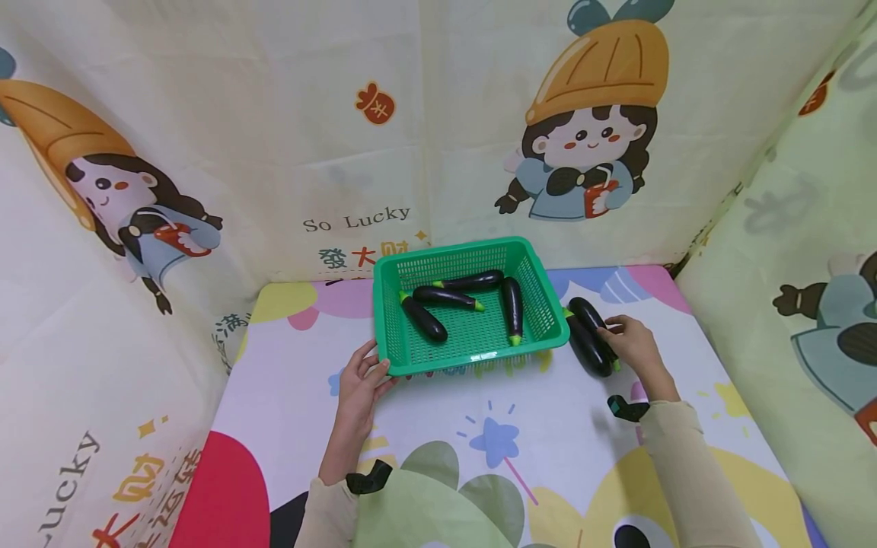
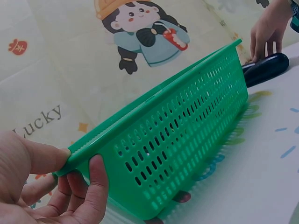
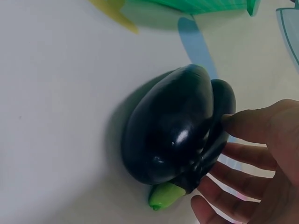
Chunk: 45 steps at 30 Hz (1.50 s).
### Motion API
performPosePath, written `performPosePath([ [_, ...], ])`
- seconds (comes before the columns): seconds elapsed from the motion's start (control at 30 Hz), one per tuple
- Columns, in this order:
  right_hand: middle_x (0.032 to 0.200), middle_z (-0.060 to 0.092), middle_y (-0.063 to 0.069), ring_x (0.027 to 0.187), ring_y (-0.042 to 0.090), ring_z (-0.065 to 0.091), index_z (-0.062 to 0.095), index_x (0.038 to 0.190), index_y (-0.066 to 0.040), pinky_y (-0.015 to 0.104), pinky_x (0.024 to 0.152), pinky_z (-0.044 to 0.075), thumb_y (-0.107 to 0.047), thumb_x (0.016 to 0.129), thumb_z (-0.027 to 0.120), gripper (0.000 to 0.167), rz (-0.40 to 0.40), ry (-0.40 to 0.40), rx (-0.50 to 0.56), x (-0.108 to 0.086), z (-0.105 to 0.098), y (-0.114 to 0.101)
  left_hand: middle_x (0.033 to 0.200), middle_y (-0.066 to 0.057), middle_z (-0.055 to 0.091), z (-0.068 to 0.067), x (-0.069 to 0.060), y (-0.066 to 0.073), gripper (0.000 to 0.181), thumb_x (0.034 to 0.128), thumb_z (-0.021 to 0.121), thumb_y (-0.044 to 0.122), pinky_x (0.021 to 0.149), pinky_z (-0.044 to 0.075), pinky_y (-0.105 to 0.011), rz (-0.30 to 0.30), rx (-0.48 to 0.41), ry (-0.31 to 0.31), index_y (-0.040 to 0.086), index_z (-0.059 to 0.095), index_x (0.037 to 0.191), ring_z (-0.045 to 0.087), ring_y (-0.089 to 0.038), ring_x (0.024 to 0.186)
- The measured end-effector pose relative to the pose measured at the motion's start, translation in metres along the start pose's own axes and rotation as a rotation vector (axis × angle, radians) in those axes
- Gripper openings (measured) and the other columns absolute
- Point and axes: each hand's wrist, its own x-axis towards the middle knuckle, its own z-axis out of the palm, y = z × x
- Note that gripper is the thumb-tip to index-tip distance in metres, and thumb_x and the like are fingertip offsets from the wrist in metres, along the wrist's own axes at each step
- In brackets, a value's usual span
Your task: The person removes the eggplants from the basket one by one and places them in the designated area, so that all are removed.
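My left hand grips the near left corner of a green mesh basket, thumb over the rim and fingers below it. Several dark eggplants with green stem ends lie inside. To the basket's right, two more lie side by side on the table: a thick one and another partly behind it. My right hand touches the second with its thumb, the other fingers spread along its side.
The table has a colourful cartoon cover. Printed cloth walls stand behind it and at both sides, the back one close to the basket's far edge. Black bands sit at both wrists.
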Motion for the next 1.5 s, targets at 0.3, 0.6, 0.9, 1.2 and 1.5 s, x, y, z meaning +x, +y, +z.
performPosePath([
  [0.3,0.134,0.059,0.039,0.119,0.053,0.059,0.051,0.141,0.011,0.059,0.092,0.055,-0.03,0.104,0.058,0.056,-0.035,0.026,-0.031,-0.003,-0.005,-0.005,0.133,-0.018,0.053,0.0,0.0,0.0,0.058,0.1051,0.061,0.007,0.083,0.062,-0.026,-0.006,-0.002,0.002,0.013,0.04,0.159,0.071,-0.007,0.093],
  [0.6,0.133,0.061,0.037,0.118,0.053,0.062,0.053,0.139,0.01,0.06,0.091,0.054,-0.028,0.104,0.059,0.053,-0.075,0.066,-0.034,-0.006,-0.008,-0.016,0.133,-0.017,0.052,0.0,-0.001,0.0,0.058,0.1054,0.061,0.008,0.083,0.062,-0.025,-0.008,-0.004,0.0,0.013,0.039,0.159,0.07,-0.007,0.095],
  [0.9,0.132,0.064,0.034,0.117,0.051,0.065,0.056,0.14,0.005,0.062,0.093,0.054,-0.031,0.104,0.06,0.051,-0.116,0.128,-0.005,-0.011,-0.008,-0.038,0.13,-0.013,0.054,-0.001,-0.001,0.0,0.058,0.1049,0.061,0.006,0.084,0.062,-0.026,-0.006,-0.004,0.005,0.013,0.04,0.159,0.07,-0.007,0.093],
  [1.2,0.137,0.062,0.031,0.12,0.048,0.063,0.054,0.144,0.004,0.059,0.093,0.056,-0.029,0.105,0.06,0.051,-0.092,0.13,0.031,-0.019,-0.008,-0.075,0.132,-0.016,0.053,-0.001,0.0,0.0,0.057,0.1053,0.06,0.006,0.083,0.062,-0.026,-0.005,0.001,0.001,0.013,0.04,0.158,0.071,-0.007,0.091],
  [1.5,0.131,0.066,0.029,0.109,0.042,0.065,0.06,0.139,0.005,0.053,0.086,0.055,-0.022,0.104,0.062,0.045,-0.169,0.193,0.052,-0.021,-0.002,-0.095,0.135,-0.019,0.052,-0.001,0.001,0.0,0.057,0.1057,0.06,0.007,0.083,0.062,-0.026,-0.002,-0.003,-0.006,0.013,0.039,0.159,0.071,-0.007,0.092],
])
